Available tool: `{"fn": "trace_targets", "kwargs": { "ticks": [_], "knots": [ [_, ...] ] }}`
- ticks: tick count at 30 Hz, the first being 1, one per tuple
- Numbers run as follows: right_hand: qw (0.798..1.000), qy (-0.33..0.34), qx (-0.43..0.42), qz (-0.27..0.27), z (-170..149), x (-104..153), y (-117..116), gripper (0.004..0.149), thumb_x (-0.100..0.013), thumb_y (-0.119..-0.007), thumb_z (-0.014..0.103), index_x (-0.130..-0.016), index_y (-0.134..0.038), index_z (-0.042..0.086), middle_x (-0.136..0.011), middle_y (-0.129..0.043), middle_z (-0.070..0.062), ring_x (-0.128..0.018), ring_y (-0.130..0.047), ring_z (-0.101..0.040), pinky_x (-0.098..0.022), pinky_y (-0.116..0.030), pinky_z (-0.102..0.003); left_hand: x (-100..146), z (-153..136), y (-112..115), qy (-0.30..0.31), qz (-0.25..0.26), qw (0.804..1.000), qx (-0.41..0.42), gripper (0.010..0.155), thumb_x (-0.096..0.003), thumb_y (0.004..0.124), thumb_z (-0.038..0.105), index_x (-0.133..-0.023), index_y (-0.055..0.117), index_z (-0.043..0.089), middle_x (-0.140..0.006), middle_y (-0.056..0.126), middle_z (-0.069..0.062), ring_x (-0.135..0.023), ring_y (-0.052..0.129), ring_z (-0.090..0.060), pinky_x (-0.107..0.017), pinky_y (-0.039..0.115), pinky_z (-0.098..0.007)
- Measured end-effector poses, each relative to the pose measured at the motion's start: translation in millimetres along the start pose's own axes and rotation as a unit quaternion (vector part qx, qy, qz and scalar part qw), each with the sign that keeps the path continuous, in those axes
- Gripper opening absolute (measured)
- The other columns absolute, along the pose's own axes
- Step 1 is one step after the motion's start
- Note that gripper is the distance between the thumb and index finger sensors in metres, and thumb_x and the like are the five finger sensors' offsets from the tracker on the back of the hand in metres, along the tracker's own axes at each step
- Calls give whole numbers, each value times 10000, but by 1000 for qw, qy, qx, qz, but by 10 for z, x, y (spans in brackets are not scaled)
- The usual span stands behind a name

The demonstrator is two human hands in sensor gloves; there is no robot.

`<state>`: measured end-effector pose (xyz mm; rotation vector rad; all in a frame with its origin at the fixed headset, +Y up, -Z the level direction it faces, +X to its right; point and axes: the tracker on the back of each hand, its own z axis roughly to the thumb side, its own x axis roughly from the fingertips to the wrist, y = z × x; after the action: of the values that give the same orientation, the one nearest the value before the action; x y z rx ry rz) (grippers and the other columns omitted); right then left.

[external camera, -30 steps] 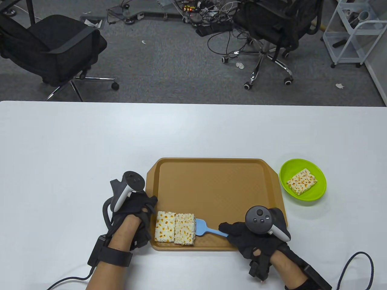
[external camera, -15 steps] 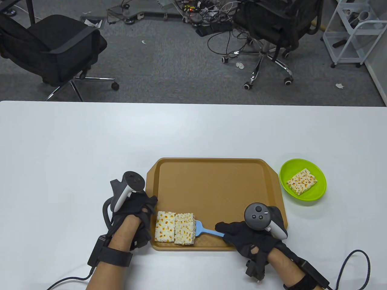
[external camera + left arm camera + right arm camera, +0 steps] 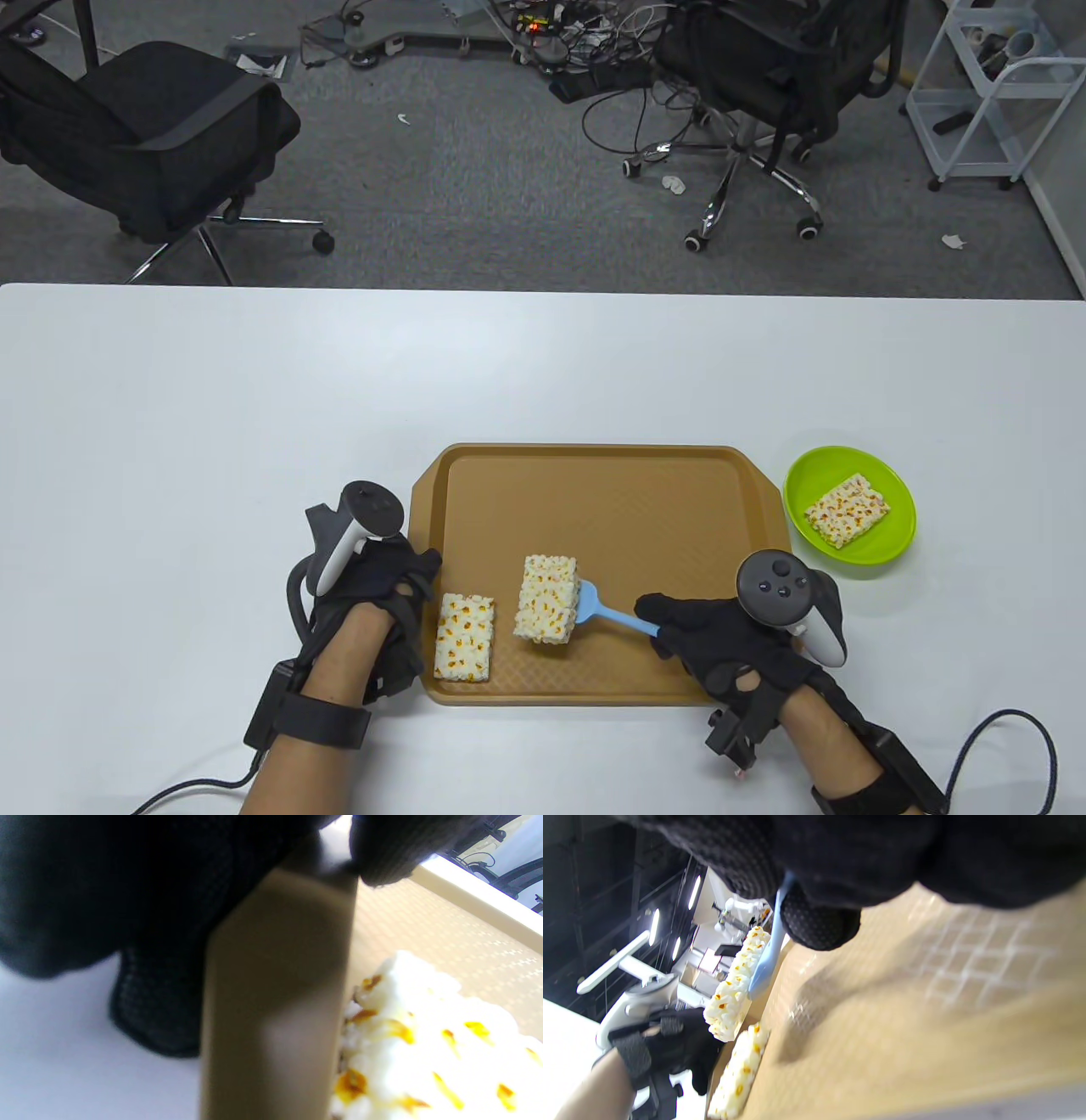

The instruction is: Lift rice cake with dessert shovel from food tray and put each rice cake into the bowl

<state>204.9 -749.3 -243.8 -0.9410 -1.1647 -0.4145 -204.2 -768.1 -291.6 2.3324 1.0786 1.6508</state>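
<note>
While gripped at its handle end by the curled fingers of the right hand (image 3: 730,641), blue dessert shovel (image 3: 612,615) points its blade toward ten o'clock, handle trailing to four o'clock. Carries one rice cake (image 3: 547,599) raised above the food tray (image 3: 611,509), long axis running roughly twelve to six, leaning slightly to one o'clock. Second rice cake (image 3: 463,637) flat in the tray's seven o'clock corner, long axis also twelve to six. Left hand (image 3: 373,594) at the tray's nine o'clock rim, one fingertip (image 3: 382,853) touching the edge; finger spread otherwise hard to tell. Green bowl (image 3: 882,552) at three o'clock of the tray, just beside it, holding a third rice cake (image 3: 847,509) angled toward two o'clock. White table (image 3: 254,407) beneath; grey carpet, black office chairs (image 3: 144,127), tangled cables (image 3: 611,51) and a white cart (image 3: 993,93) at twelve o'clock.
</note>
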Motion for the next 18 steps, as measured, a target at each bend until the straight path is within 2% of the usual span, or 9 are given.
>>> {"fn": "trace_targets", "kwargs": {
  "ticks": [9, 18],
  "knots": [
    [991, -36, -62, -108, -123, 185, 521, 518, -373, -741, 299, -872, -784, 165, -627, -965, -90, -167, -945, -85, -168, -906, -368, 1, -7, 2, 2, -4, 1000, 9, 701, -496, 740, 509, -996, 523, 68, -555, 1021, -143, -286, 1143, -287, -134, 952, -417],
    [967, -75, -112, -216, -376, 404, 1066, 517, -377, -743, 297, -874, -783, 162, -628, -965, -94, -169, -944, -89, -169, -904, -371, -1, -15, 1, 2, -3, 1000, 9, 703, -495, 736, 514, -997, 524, 69, -554, 1021, -140, -283, 1143, -284, -134, 953, -415]
  ]
}}
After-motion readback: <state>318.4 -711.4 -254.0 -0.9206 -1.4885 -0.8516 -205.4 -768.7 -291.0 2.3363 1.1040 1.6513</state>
